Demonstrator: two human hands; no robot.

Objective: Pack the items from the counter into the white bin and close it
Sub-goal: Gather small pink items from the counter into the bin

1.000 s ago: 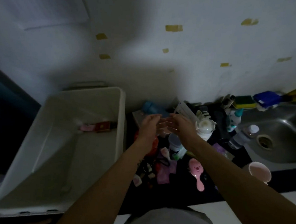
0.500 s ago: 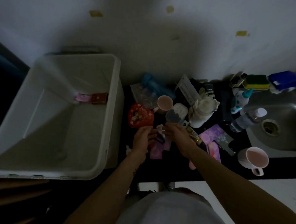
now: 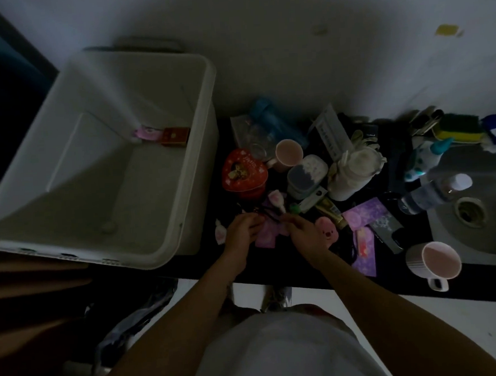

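Left hand (image 3: 242, 230), right hand (image 3: 303, 231) on packet (image 3: 266, 238) and cord (image 3: 267, 212), mid table (image 3: 275, 269). Grip cannot be told: too dark. Bin (image 3: 205, 74) open, just left. Small bits best gathered together, then lifted over rim.

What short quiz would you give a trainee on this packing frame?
1. True or false: the white bin is empty.
2. Where is the red heart-shaped tin? A in the bin; B on the counter beside the bin; C on the floor.
3. How many pink-lined mugs are in view?
Key: 1 false, a pink item and a red box lie inside. 2 B. 3 two: one behind the tin, one by the sink.
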